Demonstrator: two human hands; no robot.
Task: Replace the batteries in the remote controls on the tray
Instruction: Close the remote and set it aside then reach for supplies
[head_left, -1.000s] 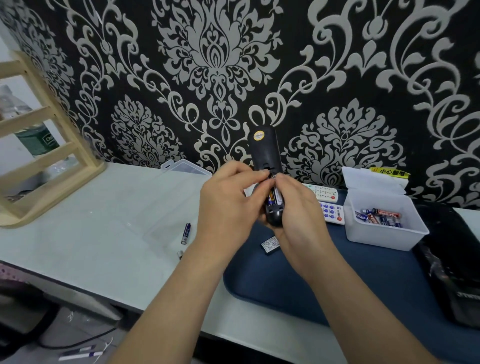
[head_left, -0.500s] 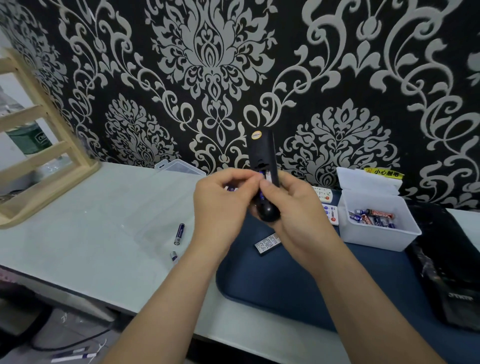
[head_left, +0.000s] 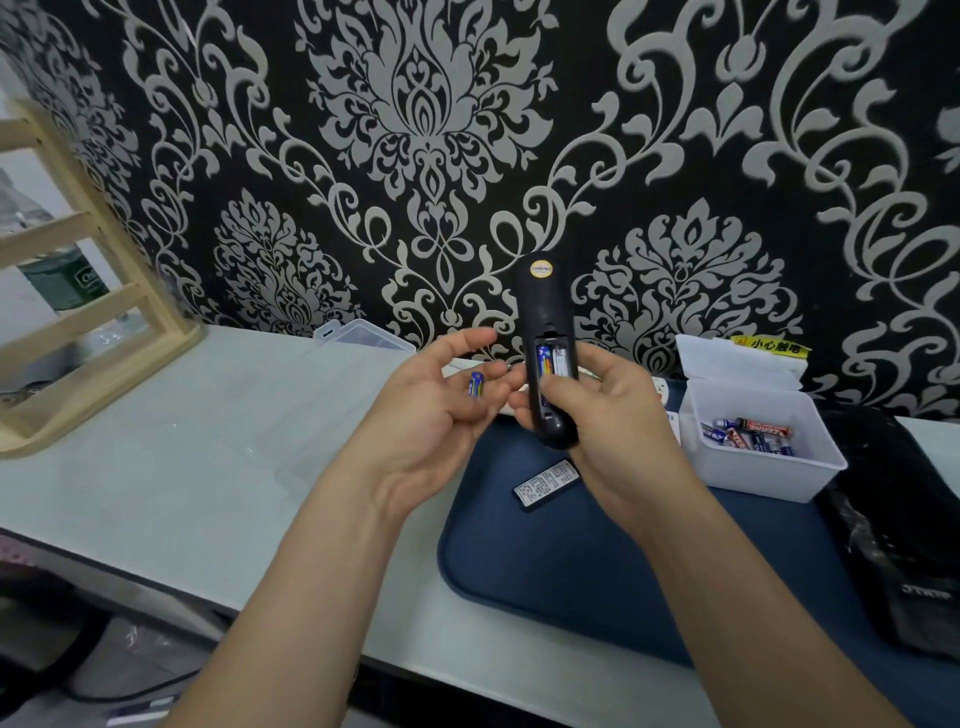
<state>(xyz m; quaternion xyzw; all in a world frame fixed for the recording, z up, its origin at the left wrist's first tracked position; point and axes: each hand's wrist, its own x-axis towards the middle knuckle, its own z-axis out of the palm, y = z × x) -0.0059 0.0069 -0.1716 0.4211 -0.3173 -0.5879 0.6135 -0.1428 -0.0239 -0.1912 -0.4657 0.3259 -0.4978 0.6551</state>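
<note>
The blue tray (head_left: 571, 571) is laid at the near edge of the desk (head_left: 208, 441), with a white box (head_left: 769, 478) at the tray's far right. Above the tray, the black remote (head_left: 543, 306) is gripped upright by the right hand (head_left: 613, 431), its compartment uncovered. A loose battery (head_left: 476, 383) is pinched in the left hand (head_left: 421, 431).

On the table (head_left: 208, 441) a rack (head_left: 104, 338) stands left, the tray (head_left: 597, 561) right, a box (head_left: 769, 473) on its rear.

The left hand (head_left: 434, 415) and right hand (head_left: 615, 421) are bare; the left forearm (head_left: 311, 571) and right forearm (head_left: 737, 597) are uncovered down to the view's lower edge.
</note>
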